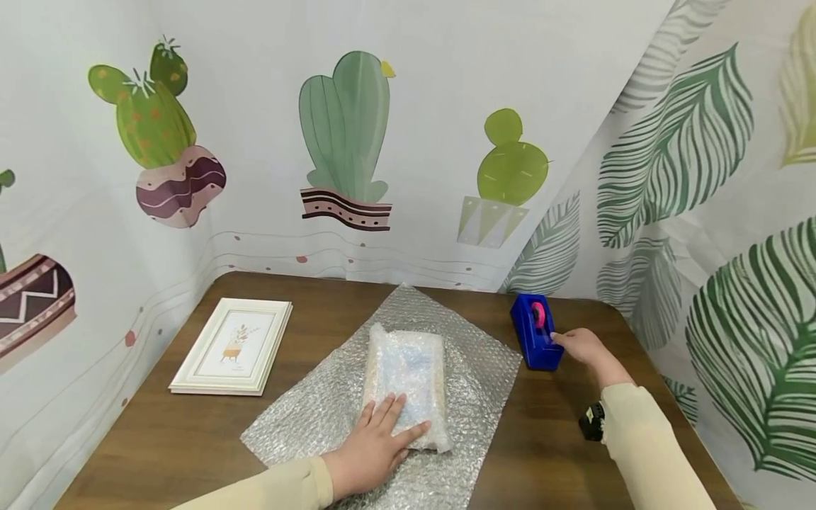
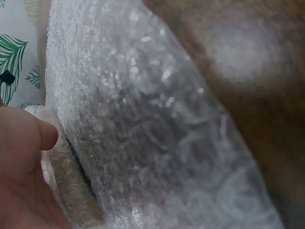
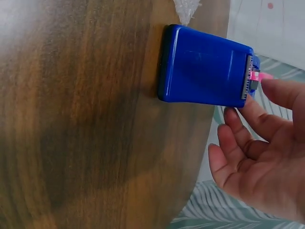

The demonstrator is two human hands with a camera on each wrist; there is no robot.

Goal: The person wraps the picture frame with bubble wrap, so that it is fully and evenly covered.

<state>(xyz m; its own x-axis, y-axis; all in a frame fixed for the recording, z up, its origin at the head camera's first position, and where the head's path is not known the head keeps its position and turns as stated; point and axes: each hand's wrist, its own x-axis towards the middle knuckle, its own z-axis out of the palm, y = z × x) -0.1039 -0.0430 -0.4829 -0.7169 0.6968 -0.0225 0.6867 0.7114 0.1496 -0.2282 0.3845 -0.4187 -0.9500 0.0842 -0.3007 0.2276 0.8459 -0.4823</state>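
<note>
Wrapped packet [image 1: 411, 368] lay on bubble wrap [image 1: 478, 354] atop the surface [image 1: 140, 439] | left hand [image 1: 372, 450]: fingers rested flat on it | right hand [image 1: 581, 346]: fingers pinched pink tape [image 3: 260, 75] at blue dispenser [image 1: 542, 355] | packet probably light, cushioned, slippery, perhaps fragile inside; long sides suited gripping | contents veiled; right index fingertip hidden, wrap's near corner cut off

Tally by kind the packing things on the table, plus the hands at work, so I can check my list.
Wrapped parcel: 1
Bubble-wrap sheet under it: 1
Blue tape dispenser: 1
Pink tape roll: 1
Hands: 2 (left hand on the parcel, right hand at the dispenser)
Total: 6
</note>
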